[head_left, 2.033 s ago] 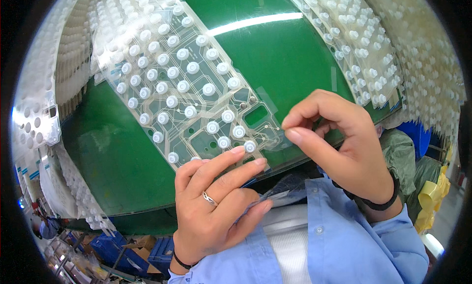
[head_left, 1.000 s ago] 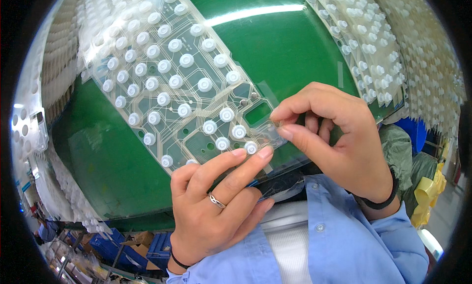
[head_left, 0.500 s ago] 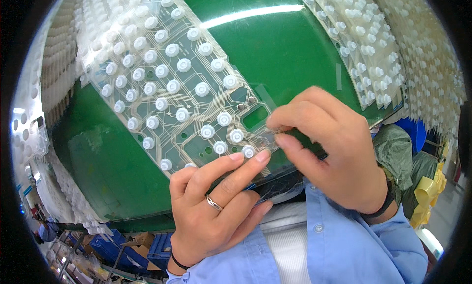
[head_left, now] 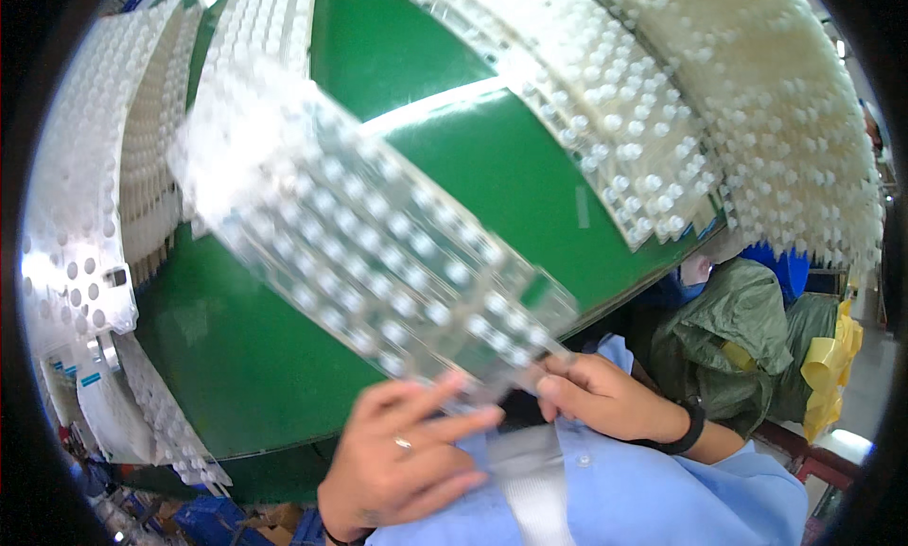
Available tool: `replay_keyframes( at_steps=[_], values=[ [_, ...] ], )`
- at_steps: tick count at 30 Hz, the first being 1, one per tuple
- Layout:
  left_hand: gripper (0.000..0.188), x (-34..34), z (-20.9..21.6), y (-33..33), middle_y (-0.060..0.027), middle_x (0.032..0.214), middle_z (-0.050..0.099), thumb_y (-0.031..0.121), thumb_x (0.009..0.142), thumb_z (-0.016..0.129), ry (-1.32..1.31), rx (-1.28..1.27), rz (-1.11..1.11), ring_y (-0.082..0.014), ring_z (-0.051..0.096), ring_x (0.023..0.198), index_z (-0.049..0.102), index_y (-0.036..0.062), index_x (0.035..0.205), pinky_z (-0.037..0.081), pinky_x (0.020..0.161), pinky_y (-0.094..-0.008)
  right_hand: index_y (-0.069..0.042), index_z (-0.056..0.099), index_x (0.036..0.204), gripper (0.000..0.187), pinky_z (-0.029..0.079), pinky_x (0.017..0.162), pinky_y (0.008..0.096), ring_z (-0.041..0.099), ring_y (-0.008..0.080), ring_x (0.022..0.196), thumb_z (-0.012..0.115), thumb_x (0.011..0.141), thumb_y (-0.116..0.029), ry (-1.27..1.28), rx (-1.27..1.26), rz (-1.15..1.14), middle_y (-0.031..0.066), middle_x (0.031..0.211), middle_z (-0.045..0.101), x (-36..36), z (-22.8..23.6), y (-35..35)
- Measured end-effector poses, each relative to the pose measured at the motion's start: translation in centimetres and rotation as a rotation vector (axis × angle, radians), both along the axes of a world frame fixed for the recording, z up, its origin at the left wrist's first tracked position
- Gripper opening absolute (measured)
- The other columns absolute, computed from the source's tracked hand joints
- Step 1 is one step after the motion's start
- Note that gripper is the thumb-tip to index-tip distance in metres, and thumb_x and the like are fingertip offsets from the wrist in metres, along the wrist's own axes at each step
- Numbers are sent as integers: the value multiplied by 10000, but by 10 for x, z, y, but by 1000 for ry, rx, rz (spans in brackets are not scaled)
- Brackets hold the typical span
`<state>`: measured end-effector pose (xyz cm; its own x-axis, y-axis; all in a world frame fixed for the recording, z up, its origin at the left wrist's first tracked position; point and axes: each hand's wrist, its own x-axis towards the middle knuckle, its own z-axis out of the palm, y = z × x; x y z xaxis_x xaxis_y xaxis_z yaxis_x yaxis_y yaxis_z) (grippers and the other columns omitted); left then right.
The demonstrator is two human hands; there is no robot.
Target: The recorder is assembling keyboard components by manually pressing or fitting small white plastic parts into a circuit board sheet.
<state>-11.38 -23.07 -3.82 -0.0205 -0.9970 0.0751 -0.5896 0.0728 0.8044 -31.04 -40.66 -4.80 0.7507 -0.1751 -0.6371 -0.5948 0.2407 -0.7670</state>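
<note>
A clear, flexible circuit sheet [head_left: 427,267] with rows of white rubber domes is tilted up over the green tabletop, blurred by motion. My right hand [head_left: 610,397] pinches its near right corner between thumb and fingers. At the near edge, my left hand [head_left: 402,456], wearing a ring, has its fingers stretched out and apart. Its fingertips lie at or just beside the sheet's edge; whether they touch it I cannot tell. Glare washes out the sheet's far left end.
The green tabletop [head_left: 421,83] carries a fanned stack of domed sheets [head_left: 605,121] to the right, with a deeper stack [head_left: 785,130] beyond. More sheets [head_left: 76,253] stand at the left. Past the right edge are a dark green bag [head_left: 742,314] and yellow material [head_left: 823,381]. Blue crates [head_left: 208,522] sit lower left.
The sheet, flat on the table before, has been lifted. My right hand has moved down and holds its corner; my left hand has moved down and its fingers have spread.
</note>
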Motion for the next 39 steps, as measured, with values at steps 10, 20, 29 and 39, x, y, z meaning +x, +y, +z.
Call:
replay_keyframes(
  at_steps=[10, 20, 29, 39],
  values=[
    [189, -14, 13, 3, -70, 1009, 732, 252, 717, 771, 64, -233, 292, -287, 645, 1052, 653, 109, 683, 465, 833, -405, 42, 430, 1372, 464, 529, 705, 243, 627, 110, 814, 513, 924, -46, -550, -417, -617, 194, 1246, 598, -1, 50, -37],
    [161, 6, 2, -4, -84, 953, 736, 199, 706, 755, 29, -304, 432, -275, 668, 971, 647, 80, 683, 456, 808, -380, 6, 262, 1478, 707, 382, 1050, 370, 502, 251, 1230, 606, 861, -34, -269, -1357, -770, 180, 1351, 503, -7, 36, -113],
    [138, 26, -9, 5, -69, 1015, 712, 160, 773, 749, 80, -223, 337, -242, 657, 998, 648, 66, 772, 462, 844, -362, 16, 559, 1220, 409, 340, 1078, 403, 468, 324, 1257, 626, 846, -135, -651, -987, 376, 181, 1291, 533, 139, 106, -50],
    [147, 21, -12, 10, -76, 1020, 716, 159, 754, 753, 105, -272, 393, -254, 660, 990, 643, 65, 776, 459, 846, -375, 49, 551, 1078, 407, 451, 907, 432, 547, 318, 1044, 684, 812, -230, -621, -1615, 655, 177, 1045, 591, 305, 19, -15]
  ],
)
